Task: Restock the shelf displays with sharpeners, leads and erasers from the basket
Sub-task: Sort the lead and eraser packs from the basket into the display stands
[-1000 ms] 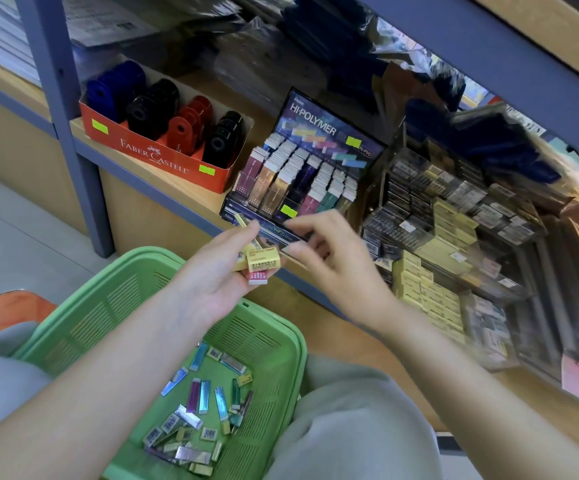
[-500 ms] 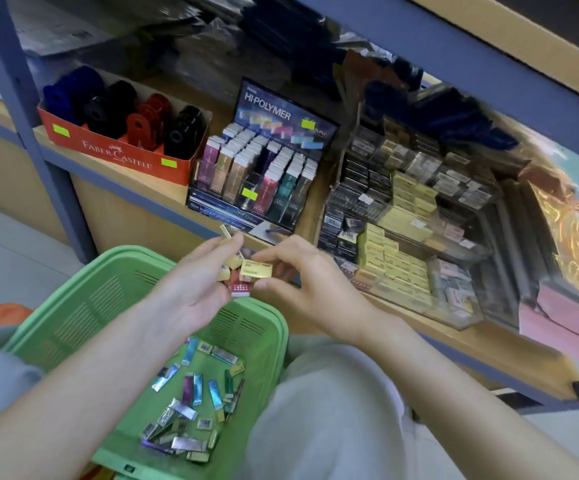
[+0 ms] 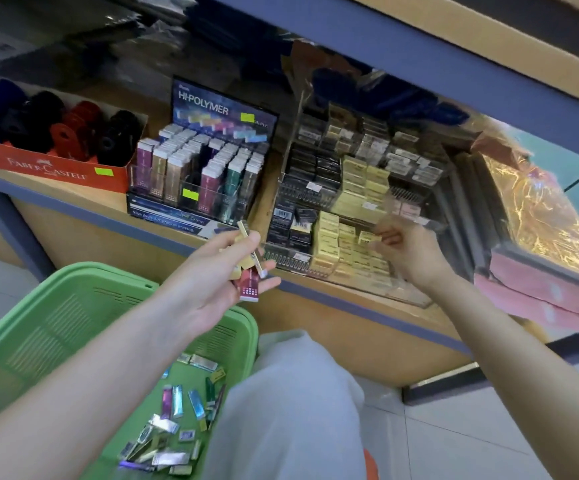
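A person seated before a wooden shelf with a blue metal edge (image 3: 84, 221) restocks stationery displays. The left hand (image 3: 212, 271), at the centre of the frame, grips a bundle of small packs (image 3: 248, 271), among them a maroon lead case with a white end and pale yellow boxes. The right hand (image 3: 409, 251), right of centre and blurred by motion, pinches a small yellow box (image 3: 365, 237) at its fingertips, just in front of the yellow stacks in a clear acrylic tiered display (image 3: 315, 188), which also holds black boxes. To that display's left stands a dark "HI-POLYMER" display (image 3: 224, 110) packed with upright lead cases, and at the upper left a red Faber-Castell cardboard tray (image 3: 49, 169) carries blue, black and red sharpeners. A green plastic basket (image 3: 39, 306) fills the lower left, partly under the left forearm; loose foil-coloured packs (image 3: 177, 410) lie scattered on its floor. A grey trouser knee (image 3: 291, 393) shows beside the basket, and pink packets (image 3: 540, 296) lie at the right edge.
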Demonstrator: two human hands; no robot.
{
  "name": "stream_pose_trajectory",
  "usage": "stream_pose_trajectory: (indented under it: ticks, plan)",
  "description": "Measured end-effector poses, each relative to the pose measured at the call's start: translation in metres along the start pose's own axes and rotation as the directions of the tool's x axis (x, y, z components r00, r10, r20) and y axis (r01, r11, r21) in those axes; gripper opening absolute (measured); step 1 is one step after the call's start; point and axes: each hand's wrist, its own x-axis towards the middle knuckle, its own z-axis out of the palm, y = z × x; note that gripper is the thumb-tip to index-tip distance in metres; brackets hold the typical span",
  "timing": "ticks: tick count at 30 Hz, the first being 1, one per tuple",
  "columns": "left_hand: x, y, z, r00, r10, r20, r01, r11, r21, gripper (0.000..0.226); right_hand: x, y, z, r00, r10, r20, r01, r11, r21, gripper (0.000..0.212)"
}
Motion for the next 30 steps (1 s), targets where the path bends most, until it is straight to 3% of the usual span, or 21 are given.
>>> stream_pose_trajectory:
  ticks: [7, 18, 21, 24, 28, 30]
  plan:
    - [0.009, -0.004, 0.015, 1.000, -0.007, 0.004, 0.006, 0.998, 0.056, 0.027, 0.016, 0.010, 0.020, 0.996, -0.049, 0.074, 0.047, 0.999, 0.028, 0.019]
    - [0.014, -0.012, 0.012, 0.999, -0.052, -0.007, 0.052, 0.997, 0.063, 0.025, 0.019, 0.006, 0.027, 0.993, -0.100, 0.057, 0.101, 0.995, -0.014, 0.016]
    - [0.012, -0.014, 0.012, 0.998, -0.063, -0.003, 0.063, 0.990, 0.125, 0.023, 0.011, -0.008, 0.025, 0.990, -0.137, -0.010, 0.137, 0.989, -0.055, 0.016]
    - [0.010, -0.012, 0.012, 0.997, -0.077, 0.022, 0.071, 0.979, 0.190, 0.021, -0.007, -0.043, 0.025, 0.989, -0.147, -0.032, 0.151, 0.975, 0.163, 0.014]
    - [0.006, -0.009, 0.012, 0.996, -0.078, 0.052, 0.059, 0.956, 0.288, 0.022, -0.032, -0.083, 0.029, 0.924, -0.283, 0.256, 0.158, 0.895, 0.418, 0.015]
    - [0.003, -0.009, 0.012, 0.994, -0.079, 0.076, 0.051, 0.947, 0.316, 0.022, -0.037, -0.092, 0.031, 0.902, -0.304, 0.307, 0.122, 0.861, 0.494, 0.019]
